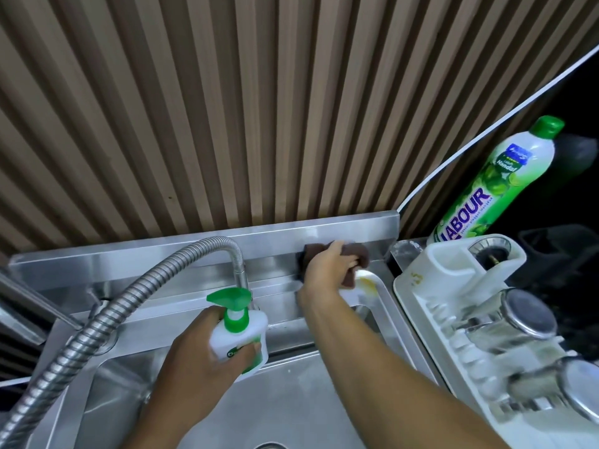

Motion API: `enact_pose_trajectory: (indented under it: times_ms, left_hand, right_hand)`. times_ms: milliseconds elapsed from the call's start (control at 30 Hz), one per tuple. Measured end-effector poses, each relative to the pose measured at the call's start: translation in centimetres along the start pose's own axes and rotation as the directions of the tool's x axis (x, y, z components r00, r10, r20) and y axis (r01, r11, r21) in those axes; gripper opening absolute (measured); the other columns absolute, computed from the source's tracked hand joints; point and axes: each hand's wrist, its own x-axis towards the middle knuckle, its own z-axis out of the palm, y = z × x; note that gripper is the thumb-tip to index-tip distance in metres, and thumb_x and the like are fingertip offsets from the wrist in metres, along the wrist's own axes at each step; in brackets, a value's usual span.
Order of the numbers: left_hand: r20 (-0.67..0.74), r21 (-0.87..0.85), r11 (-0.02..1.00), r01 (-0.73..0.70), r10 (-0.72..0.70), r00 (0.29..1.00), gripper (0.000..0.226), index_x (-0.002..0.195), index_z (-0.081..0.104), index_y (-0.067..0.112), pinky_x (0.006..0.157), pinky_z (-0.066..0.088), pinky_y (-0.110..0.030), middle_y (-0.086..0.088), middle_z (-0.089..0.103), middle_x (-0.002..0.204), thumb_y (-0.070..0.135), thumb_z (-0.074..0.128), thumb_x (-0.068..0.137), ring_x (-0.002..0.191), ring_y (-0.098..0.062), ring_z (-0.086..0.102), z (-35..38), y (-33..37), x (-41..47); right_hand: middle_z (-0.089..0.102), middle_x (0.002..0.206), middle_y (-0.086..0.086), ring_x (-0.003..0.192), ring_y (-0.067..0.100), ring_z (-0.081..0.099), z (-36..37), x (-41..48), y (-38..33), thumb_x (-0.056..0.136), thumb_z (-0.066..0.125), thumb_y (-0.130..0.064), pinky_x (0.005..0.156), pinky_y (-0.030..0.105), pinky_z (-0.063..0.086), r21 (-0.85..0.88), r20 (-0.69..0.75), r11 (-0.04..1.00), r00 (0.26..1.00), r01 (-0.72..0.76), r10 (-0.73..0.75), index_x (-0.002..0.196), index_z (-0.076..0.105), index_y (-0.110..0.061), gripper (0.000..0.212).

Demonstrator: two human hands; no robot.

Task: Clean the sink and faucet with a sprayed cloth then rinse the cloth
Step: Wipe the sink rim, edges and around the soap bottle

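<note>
Steel sink (291, 400) gets a wipe-down, cloth in one hand and spray bottle in the other.

Nearest, over the basin, the left hand (207, 358) curls round a white spray bottle (240, 338) with a green trigger, held upright just beside the ribbed metal faucet hose (107, 312). Farther back, the right hand (327, 267), fingers curled, grips a brown cloth (359, 254) and presses it against the sink's upright back panel (194, 247), near its right end. To the right, a white dish rack (418, 286) holds steel cups (525, 312). Behind it stands a green-capped dish-soap bottle (492, 186), before a slatted wall (227, 108).
</note>
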Motion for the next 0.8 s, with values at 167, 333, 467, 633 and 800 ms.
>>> enact_pose_trajectory:
  times_ms: [167, 333, 467, 633, 800]
  left_hand:
    - [0.011, 0.004, 1.0, 0.013, -0.013, 1.0, 0.05, 0.104, 0.061, 0.051, 0.078, 0.057, -0.039, 0.024, 0.07, 0.093, 0.032, 0.089, 0.068, 0.084, -0.007, 0.067, -0.1, 0.2, 0.0]
    - [0.004, 0.0, 1.0, 0.025, -0.025, 1.0, 0.046, 0.1, 0.062, 0.048, 0.076, 0.055, -0.033, 0.026, 0.069, 0.092, 0.031, 0.088, 0.068, 0.083, -0.002, 0.065, -0.1, 0.3, -0.2]
    - [0.016, -0.005, 1.0, 0.028, -0.028, 0.999, 0.041, 0.099, 0.063, 0.045, 0.072, 0.051, -0.028, 0.026, 0.069, 0.09, 0.031, 0.086, 0.069, 0.079, -0.001, 0.064, -0.3, 0.5, -0.2]
    - [0.008, -0.004, 1.0, 0.023, -0.023, 1.0, 0.046, 0.103, 0.061, 0.047, 0.078, 0.055, -0.032, 0.024, 0.071, 0.093, 0.034, 0.086, 0.067, 0.083, -0.003, 0.067, -0.3, 0.7, -0.2]
    - [0.013, 0.018, 1.0, 0.022, -0.022, 1.0, 0.043, 0.102, 0.063, 0.042, 0.077, 0.055, -0.032, 0.023, 0.07, 0.093, 0.033, 0.086, 0.067, 0.084, -0.004, 0.066, -0.3, 0.8, -0.2]
  right_hand:
    - [0.041, 0.15, 0.012, 0.131, 0.032, 0.042, -0.2, 1.4, -1.0, 0.105, 0.041, -0.039, 0.109, 0.037, 0.033, -0.039, -0.068, 0.996, 0.994, 0.082, -0.084, 0.154, 0.029, -0.014, 0.057]
    - [0.007, 0.168, 0.015, 0.154, 0.029, 0.006, -1.5, 4.7, -1.3, 0.108, 0.034, -0.025, 0.125, 0.042, 0.004, -0.422, 0.107, 0.703, 0.801, 0.573, -0.589, 0.157, 0.012, 0.002, 0.06]
    - [0.018, 0.165, 0.019, 0.152, 0.041, 0.009, -3.2, 4.4, 4.1, 0.095, 0.036, -0.022, 0.122, 0.052, 0.007, -0.459, 0.729, -0.127, 0.291, 0.879, -0.62, 0.157, 0.019, -0.004, 0.067]
    - [0.02, 0.166, 0.011, 0.152, 0.034, 0.007, -4.0, 3.6, 6.2, 0.087, 0.047, -0.029, 0.122, 0.05, 0.006, -0.064, 0.966, -0.48, -0.067, 0.875, -0.25, 0.158, 0.017, -0.012, 0.079]
    - [0.04, 0.158, 0.006, 0.141, 0.028, 0.037, -6.3, 3.6, 7.8, 0.095, 0.047, -0.032, 0.122, 0.042, 0.018, 0.094, 0.995, -0.451, -0.098, 0.888, 0.014, 0.155, 0.033, -0.012, 0.065]
